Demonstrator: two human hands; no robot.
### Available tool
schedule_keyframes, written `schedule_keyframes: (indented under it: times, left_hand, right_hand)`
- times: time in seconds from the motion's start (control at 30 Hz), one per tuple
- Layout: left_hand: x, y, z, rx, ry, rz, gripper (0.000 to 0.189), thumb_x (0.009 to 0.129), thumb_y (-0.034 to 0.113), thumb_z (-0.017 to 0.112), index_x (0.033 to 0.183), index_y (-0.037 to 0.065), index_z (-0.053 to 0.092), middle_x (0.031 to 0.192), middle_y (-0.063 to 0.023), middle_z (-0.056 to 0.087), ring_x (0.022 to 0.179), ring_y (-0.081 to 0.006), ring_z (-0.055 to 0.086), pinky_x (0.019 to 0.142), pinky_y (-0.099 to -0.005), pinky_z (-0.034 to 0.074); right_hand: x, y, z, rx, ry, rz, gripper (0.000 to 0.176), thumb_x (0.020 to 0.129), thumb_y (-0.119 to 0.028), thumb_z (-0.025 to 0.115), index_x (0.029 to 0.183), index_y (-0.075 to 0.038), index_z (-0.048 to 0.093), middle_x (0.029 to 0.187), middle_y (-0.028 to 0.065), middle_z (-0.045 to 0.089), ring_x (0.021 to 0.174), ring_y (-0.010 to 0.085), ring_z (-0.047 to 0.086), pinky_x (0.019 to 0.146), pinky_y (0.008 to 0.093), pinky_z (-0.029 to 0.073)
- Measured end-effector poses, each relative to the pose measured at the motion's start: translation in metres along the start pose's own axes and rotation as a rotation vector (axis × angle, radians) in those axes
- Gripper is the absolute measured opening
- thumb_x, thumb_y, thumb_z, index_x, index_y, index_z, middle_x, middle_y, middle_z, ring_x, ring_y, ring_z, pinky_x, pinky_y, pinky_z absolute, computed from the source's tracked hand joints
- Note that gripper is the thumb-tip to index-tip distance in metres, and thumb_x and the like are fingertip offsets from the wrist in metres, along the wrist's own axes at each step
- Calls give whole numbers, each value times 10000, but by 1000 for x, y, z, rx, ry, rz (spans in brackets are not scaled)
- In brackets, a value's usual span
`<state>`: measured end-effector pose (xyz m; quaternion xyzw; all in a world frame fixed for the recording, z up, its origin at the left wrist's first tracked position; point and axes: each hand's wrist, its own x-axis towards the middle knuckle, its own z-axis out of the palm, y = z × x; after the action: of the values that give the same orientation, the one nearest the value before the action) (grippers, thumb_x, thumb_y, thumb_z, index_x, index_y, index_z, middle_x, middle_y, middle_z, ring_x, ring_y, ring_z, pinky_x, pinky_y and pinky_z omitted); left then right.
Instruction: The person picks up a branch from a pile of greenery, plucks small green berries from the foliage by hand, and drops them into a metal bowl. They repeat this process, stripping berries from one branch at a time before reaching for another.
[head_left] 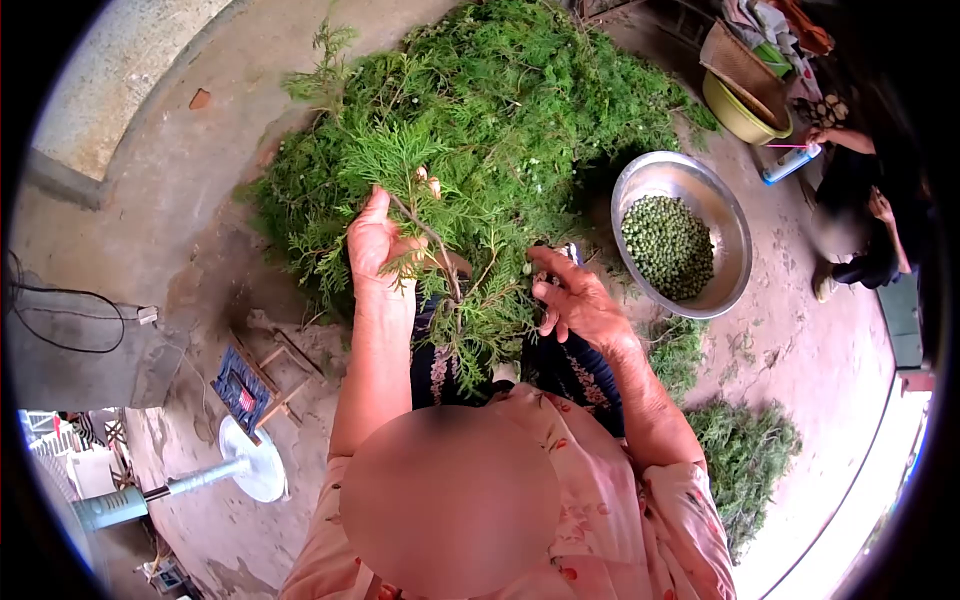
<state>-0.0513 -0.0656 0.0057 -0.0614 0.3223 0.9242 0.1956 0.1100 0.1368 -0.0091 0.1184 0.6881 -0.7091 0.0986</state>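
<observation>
The left hand (372,248) grasps the branch (438,240), steadying it beside the loosely curled right hand (585,308), whose grip is unclear. The bowl (682,177) sits handily at right.

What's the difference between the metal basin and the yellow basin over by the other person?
The metal basin is silvery, while the yellow basin is a yellowish green. The metal basin holds small green cones; the yellow basin has a brown woven basket resting in it. Both are round and open-topped.
</observation>
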Motion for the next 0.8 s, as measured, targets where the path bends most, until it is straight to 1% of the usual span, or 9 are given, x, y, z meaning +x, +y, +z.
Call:
schedule_keyframes:
  times: [0.03, 0.13, 0.2, 0.27, 0.3, 0.43, 0.53, 0.73, 0.8]
  left_hand:
    - [-3, -1, 0, -48, -80, -42, 325, 930, 266, 439, 1089, -11, 499, 1025, -173, 590, 871, -303, 609, 653, -431, 553]
    - [-8, -3, -8, -218, -123, -76, 372, 950, 235, 380, 1163, -64, 443, 1087, -183, 563, 1027, -359, 541, 832, -476, 505]
    - [-14, -9, -4, -173, -67, -59, 348, 946, 215, 396, 1134, -70, 460, 1058, -179, 571, 1000, -348, 556, 826, -481, 506]
    - [-19, -17, 7, 77, 315, -3, 331, 944, 205, 401, 1111, -71, 474, 1035, -178, 581, 956, -332, 580, 819, -482, 512]
    - [-15, -24, -6, 88, 363, -33, 275, 929, 185, 441, 1092, -28, 504, 1010, -167, 594, 844, -304, 604, 699, -427, 530]
    - [-12, -47, -36, 377, 620, -92, 133, 843, 122, 568, 931, 22, 563, 896, -69, 578, 760, -199, 564, 679, -372, 487]
    - [-28, -58, -25, 281, 592, -28, 95, 836, 124, 578, 919, 80, 590, 863, -60, 566, 734, -176, 524, 626, -301, 442]
    - [-67, -71, 3, 615, 408, 378, 375, 793, 4, 615, 1154, 21, 514, 1232, -61, 454, 1100, -182, 442, 930, -297, 332]
    - [-65, -70, 0, 1084, -2, 702, 280, 830, 30, 585, 1105, 84, 575, 1195, -62, 511, 1020, -148, 496, 890, -270, 386]
  right_hand:
    - [0, -2, 1, 188, -63, 26, 410, 872, -147, 566, 1232, 5, 446, 1066, 131, 548, 579, 132, 610, 432, 214, 486]
    - [4, 15, 10, 421, -153, 47, 361, 853, -107, 586, 1179, 15, 487, 967, 103, 580, 583, 138, 617, 447, 218, 498]
    - [-2, 17, 13, 523, -30, 1, 198, 830, -48, 599, 1020, 7, 582, 763, 44, 602, 593, 122, 615, 463, 207, 492]
    - [-15, 12, 11, 442, 109, -62, 185, 815, -34, 614, 996, -1, 595, 736, 34, 600, 586, 104, 603, 457, 196, 477]
    - [-22, 11, 10, 441, 120, -55, 185, 815, -34, 614, 996, -1, 595, 736, 34, 600, 586, 104, 603, 457, 196, 477]
    - [-36, 16, 2, 312, 327, -115, 176, 816, -25, 616, 991, -3, 604, 728, 20, 593, 568, 66, 562, 461, 181, 443]
    - [-36, 26, -4, 290, 446, -120, 161, 798, -23, 639, 958, -24, 624, 747, 11, 598, 567, 48, 553, 458, 167, 420]
    - [-41, 28, -5, 274, 505, -194, 144, 783, -11, 651, 923, -40, 636, 811, -16, 607, 583, 43, 550, 470, 164, 409]
    - [-43, 27, -4, 247, 483, -211, 138, 784, -12, 649, 919, -36, 633, 850, -18, 609, 598, 40, 552, 493, 162, 417]
